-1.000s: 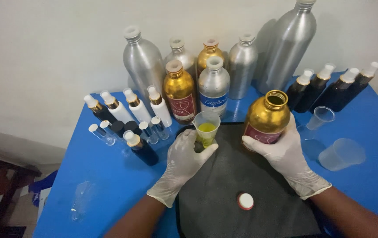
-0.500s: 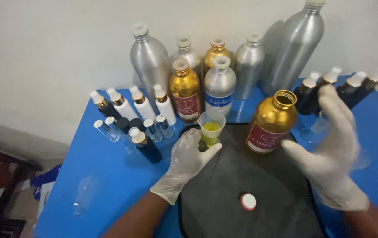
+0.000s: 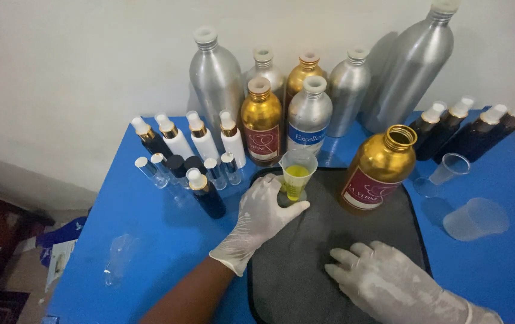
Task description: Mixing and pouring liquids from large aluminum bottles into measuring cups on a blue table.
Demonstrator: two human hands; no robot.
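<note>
Landmark for all positions: the black mat (image 3: 329,240) on the blue table (image 3: 149,222).

Left of the mat: a cluster of small spray bottles (image 3: 188,156), white and dark, with gold collars, standing upright; a clear plastic piece lies nearer the table's front left edge.

Left hand (image 3: 260,219), gloved in white, forearm entering from below and angled up-right. Fingers curled around the base of a small clear funnel cup (image 3: 296,174) holding yellow liquid, at the mat's far left corner (what the cup sits on is hidden by the fingers). Grip closed on it.

Right hand (image 3: 389,282), also gloved, lies palm down on the mat's near right part, fingers spread toward the left, holding nothing.

The open gold bottle (image 3: 380,171) with a red label stands tilted-looking on the mat's far right edge, free of either hand.

Behind the mat: a row of tall silver and gold bottles (image 3: 305,90).

Change from half a second ago: the right hand was raised beside the gold bottle; it has come down flat onto the mat, covering the spot where a small white cap lay. Left hand unchanged.
</note>
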